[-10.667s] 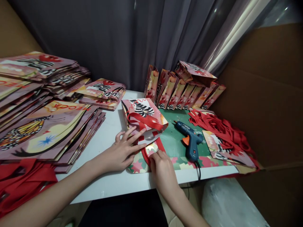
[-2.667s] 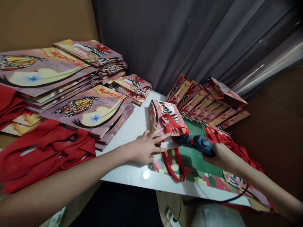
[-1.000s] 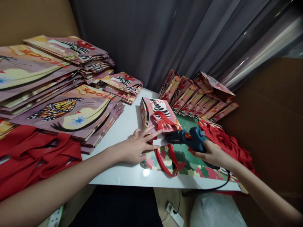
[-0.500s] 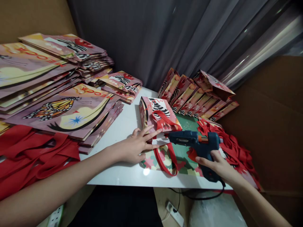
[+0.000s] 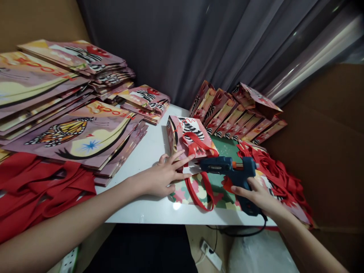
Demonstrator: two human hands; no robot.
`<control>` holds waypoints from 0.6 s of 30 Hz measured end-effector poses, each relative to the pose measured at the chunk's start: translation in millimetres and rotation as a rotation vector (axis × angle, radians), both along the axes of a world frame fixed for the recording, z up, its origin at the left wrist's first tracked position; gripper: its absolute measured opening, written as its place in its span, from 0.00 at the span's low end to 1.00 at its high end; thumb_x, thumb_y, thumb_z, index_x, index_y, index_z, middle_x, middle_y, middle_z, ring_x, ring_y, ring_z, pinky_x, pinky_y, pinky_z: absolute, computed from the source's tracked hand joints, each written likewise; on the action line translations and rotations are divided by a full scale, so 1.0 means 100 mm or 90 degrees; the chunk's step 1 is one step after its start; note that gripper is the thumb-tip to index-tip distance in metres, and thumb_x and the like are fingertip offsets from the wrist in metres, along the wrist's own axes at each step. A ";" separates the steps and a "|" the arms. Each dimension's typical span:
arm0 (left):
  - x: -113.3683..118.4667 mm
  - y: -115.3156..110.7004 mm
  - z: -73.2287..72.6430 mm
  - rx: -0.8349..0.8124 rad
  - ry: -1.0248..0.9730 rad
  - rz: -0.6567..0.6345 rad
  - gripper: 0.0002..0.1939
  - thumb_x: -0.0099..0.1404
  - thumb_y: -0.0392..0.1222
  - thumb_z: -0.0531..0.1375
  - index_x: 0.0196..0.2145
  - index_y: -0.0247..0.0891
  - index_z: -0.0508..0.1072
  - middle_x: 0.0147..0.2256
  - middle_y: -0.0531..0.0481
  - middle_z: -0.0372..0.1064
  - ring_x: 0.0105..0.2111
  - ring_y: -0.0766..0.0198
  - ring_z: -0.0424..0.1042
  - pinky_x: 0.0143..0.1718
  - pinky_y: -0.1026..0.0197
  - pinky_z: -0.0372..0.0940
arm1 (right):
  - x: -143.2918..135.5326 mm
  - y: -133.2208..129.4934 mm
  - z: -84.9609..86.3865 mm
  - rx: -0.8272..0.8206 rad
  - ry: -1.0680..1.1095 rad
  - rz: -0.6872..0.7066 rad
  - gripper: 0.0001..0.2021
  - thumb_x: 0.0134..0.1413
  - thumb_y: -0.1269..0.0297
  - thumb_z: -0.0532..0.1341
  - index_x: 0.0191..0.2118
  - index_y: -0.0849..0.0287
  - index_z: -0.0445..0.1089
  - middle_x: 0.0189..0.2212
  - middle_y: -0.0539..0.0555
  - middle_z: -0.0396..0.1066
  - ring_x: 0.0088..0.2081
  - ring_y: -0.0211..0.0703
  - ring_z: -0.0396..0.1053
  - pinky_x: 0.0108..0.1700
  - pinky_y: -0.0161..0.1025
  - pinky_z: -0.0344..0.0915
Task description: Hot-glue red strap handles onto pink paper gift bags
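Observation:
In my right hand [image 5: 257,193] is a blue glue gun [image 5: 227,167] with an orange trigger, its nozzle pointing left at a white flap [image 5: 191,168] on a paper bag. The zebra-patterned bag [image 5: 192,132] lies on its side in the middle of the table. My left hand [image 5: 165,176] rests on the bag's opening edge, fingers spread. A red ribbon handle [image 5: 205,191] loops toward me, and another red handle [image 5: 203,143] lies over the bag's face. Beneath is a green mat [image 5: 227,149] with a camouflage-like strip along its front.
Flat bags [image 5: 76,132] are stacked at the left, with red ribbons [image 5: 42,189] in front of them. Several standing bags [image 5: 227,113] line the back right. More red ribbons [image 5: 278,178] lie at the right. A cord [image 5: 244,234] hangs below the white table [image 5: 136,212].
The glue gun has moved slightly left, its nozzle closer to the white flap and my left fingertips. My left hand has stayed in place on the bag.

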State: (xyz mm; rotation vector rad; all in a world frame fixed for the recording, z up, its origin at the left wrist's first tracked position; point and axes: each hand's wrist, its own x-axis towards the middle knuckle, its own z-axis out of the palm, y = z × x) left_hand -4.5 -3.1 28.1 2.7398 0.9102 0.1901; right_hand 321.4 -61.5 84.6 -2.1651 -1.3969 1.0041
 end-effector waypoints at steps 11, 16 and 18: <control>0.00 0.02 -0.07 0.020 -0.019 -0.009 0.36 0.59 0.36 0.56 0.64 0.57 0.61 0.72 0.53 0.22 0.69 0.32 0.31 0.55 0.28 0.55 | 0.45 -0.34 -0.12 0.064 0.155 -0.202 0.28 0.27 0.49 0.75 0.24 0.55 0.55 0.18 0.42 0.59 0.20 0.36 0.61 0.22 0.34 0.59; 0.00 0.02 -0.06 0.024 -0.019 -0.007 0.36 0.59 0.35 0.56 0.64 0.58 0.62 0.72 0.52 0.25 0.69 0.30 0.34 0.55 0.27 0.54 | 0.43 -0.39 -0.15 0.076 0.174 -0.212 0.25 0.28 0.50 0.75 0.26 0.55 0.60 0.19 0.44 0.63 0.21 0.40 0.65 0.22 0.36 0.61; 0.00 0.02 -0.05 0.022 -0.012 -0.006 0.37 0.59 0.35 0.56 0.64 0.59 0.60 0.72 0.51 0.25 0.69 0.30 0.34 0.54 0.27 0.55 | 0.41 -0.37 -0.18 0.095 0.171 -0.201 0.25 0.28 0.50 0.75 0.25 0.55 0.60 0.19 0.44 0.63 0.21 0.39 0.64 0.22 0.36 0.60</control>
